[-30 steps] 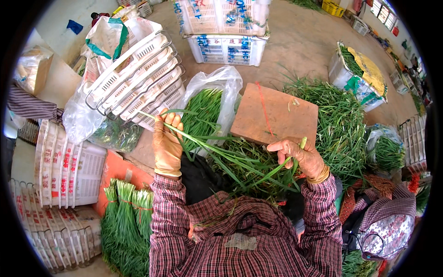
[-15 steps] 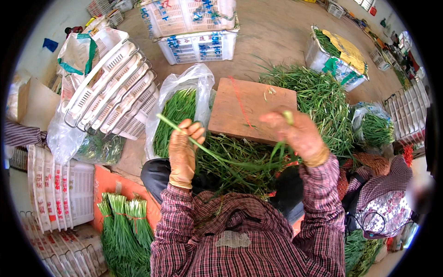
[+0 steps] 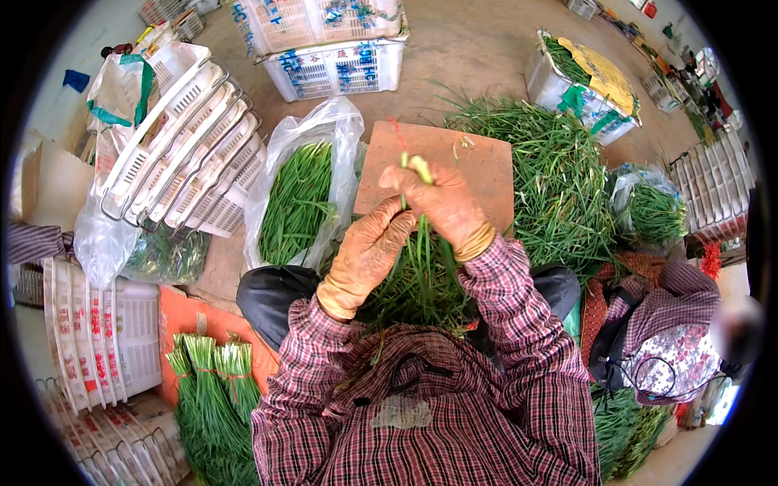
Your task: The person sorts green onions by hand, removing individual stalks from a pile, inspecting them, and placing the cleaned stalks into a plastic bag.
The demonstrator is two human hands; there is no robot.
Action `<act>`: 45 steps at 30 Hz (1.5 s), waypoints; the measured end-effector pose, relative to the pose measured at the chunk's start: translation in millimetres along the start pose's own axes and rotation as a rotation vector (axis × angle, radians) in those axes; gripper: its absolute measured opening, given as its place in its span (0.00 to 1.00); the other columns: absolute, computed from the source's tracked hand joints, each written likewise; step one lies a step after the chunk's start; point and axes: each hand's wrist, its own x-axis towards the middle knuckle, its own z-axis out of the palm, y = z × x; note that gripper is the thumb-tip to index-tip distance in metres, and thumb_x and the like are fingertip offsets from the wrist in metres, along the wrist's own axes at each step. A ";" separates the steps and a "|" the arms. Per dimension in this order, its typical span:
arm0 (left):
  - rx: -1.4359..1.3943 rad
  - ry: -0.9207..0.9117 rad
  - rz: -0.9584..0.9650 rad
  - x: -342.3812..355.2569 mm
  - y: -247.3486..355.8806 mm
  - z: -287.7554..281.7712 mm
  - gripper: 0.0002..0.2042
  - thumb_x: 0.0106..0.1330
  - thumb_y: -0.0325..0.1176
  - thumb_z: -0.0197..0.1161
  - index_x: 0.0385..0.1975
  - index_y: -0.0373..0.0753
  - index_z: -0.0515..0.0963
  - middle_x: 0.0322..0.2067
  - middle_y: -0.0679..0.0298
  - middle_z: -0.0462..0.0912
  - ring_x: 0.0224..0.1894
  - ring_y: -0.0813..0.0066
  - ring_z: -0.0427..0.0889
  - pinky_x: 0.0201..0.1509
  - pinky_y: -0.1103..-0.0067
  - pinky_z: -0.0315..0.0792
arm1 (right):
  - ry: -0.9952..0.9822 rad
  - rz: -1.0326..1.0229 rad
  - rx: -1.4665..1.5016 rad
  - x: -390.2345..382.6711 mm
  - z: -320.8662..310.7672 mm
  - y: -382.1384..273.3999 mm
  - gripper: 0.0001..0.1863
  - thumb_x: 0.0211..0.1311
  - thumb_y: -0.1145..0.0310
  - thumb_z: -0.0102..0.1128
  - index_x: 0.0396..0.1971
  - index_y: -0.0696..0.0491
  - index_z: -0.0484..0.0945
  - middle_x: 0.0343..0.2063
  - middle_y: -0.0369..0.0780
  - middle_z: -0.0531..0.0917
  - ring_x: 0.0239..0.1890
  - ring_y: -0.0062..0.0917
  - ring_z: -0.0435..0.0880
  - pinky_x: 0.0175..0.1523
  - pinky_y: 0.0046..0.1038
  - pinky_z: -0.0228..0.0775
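Green stalks [image 3: 423, 231] meet between two gloved hands above a seated person's lap, seen from my distant post through the head camera. The right hand [image 3: 446, 206] is closed around them, thick pale ends poking out above its fingers; the left hand [image 3: 369, 253] has its fingers drawn shut on a thin stem, right against the other. To handle them well, I would call for a light grip, pale ends level and leaves hanging straight so none snap. Just beyond lies a reddish board [image 3: 490, 182], loose greens [image 3: 559, 194] heaped to its right, a clear bag [image 3: 344, 134] of greens to its left. Tied bundles [image 3: 217, 385] rest on an orange sheet [image 3: 178, 312] at lower left. Farther out, white crates [image 3: 377, 69] carry blue and red lettering, which I leave uncopied; on the stalks I see none.
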 end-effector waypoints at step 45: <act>-1.337 0.148 0.405 -34.1 -2.7 -221.8 0.17 0.77 0.30 0.47 0.56 0.21 0.68 0.24 0.70 0.71 0.22 0.85 0.68 0.26 0.87 0.67 | -0.501 0.247 -0.071 -32.7 -76.2 50.9 0.48 0.64 0.26 0.36 0.59 0.58 0.73 0.50 0.47 0.81 0.45 0.30 0.83 0.50 0.31 0.73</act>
